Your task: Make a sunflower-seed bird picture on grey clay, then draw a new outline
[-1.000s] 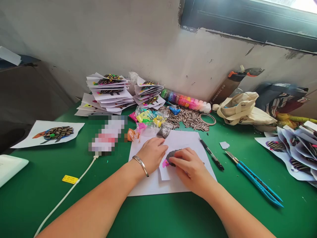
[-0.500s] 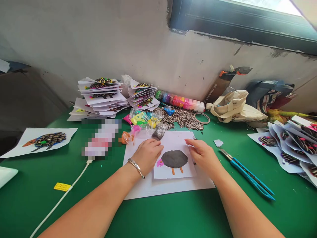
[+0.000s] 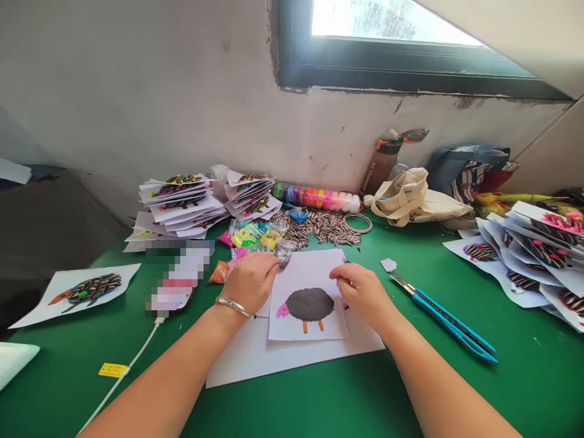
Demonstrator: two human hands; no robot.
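Note:
A white card [image 3: 283, 328] bears a flat black clay oval [image 3: 310, 303] with a pink clay head [image 3: 282, 311] and two orange clay legs [image 3: 305, 327]. It lies on a larger white sheet [image 3: 246, 365]. My left hand [image 3: 250, 285], wearing a silver bangle [image 3: 235, 306], rests at the card's upper left edge with curled fingers. Just past its fingertips lies a bag of black clay [image 3: 285, 252]. At the card's right edge, my right hand [image 3: 362, 292] has thumb and forefinger drawn together. What either hand pinches is hidden. A dark thing shows partly beneath the right hand.
Bags of coloured clay [image 3: 246, 237], sunflower seeds [image 3: 323, 228] and a tape ring [image 3: 358, 223] lie behind. A blue utility knife [image 3: 449, 322] with bare blade lies right. Stacked cards [image 3: 182, 210] stand back left, more cards [image 3: 524, 261] right. A phone [image 3: 180, 283] trails a white cable.
The camera view has tilted up and turned right, so the table things appear further left and lower. Both hands stay at the card's edges, the right fingers slightly more curled.

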